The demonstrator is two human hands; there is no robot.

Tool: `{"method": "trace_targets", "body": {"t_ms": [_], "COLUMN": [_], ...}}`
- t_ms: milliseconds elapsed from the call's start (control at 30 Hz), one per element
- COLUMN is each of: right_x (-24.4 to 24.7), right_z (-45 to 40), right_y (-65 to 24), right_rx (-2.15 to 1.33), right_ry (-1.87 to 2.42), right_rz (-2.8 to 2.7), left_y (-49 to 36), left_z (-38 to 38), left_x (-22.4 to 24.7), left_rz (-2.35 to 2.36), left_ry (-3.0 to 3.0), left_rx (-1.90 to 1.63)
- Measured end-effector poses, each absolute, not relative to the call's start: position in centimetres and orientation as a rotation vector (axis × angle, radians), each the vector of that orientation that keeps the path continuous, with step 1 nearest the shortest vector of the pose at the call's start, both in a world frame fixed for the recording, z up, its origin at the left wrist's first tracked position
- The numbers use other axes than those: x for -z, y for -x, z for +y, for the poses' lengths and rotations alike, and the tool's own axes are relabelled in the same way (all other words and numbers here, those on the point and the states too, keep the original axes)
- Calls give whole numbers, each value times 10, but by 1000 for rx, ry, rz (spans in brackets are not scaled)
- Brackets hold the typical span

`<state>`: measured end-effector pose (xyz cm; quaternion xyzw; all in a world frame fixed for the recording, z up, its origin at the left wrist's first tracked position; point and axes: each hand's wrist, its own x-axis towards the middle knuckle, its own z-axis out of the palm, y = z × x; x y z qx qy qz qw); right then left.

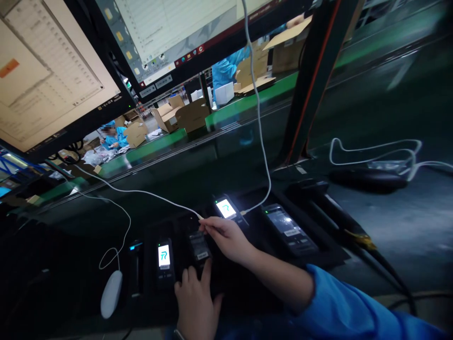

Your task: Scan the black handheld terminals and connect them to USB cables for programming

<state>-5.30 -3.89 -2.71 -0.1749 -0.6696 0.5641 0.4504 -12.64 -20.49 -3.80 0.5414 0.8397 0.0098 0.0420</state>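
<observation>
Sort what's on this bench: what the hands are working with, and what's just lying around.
In use:
right hand pinching the white cable plug
left hand on the dark device

Lying about:
white mouse
lit device
second lit device
dark-screened device
monitors
cardboard boxes

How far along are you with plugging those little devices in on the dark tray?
Two devices look done: one glows with a logo, another is lit and cabled. In hand: the right hand pinches a white cable's plug above a dark device that the left hand steadies. The device on the right shows no logo.
</observation>
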Motion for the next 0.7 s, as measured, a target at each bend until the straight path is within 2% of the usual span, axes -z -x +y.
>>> {"method": "trace_targets", "body": {"t_ms": [433,700], "right_x": [26,31], "right_z": [-39,-38], "right_y": [52,54], "right_rx": [-1409,-1433], "right_ry": [440,608], "right_rz": [-1660,-1681], "left_y": [126,121], "left_z": [-210,-209], "left_x": [46,37], "left_rz": [2592,2551], "left_ry": [-1648,-1565], "left_rx": [-75,-164]}}
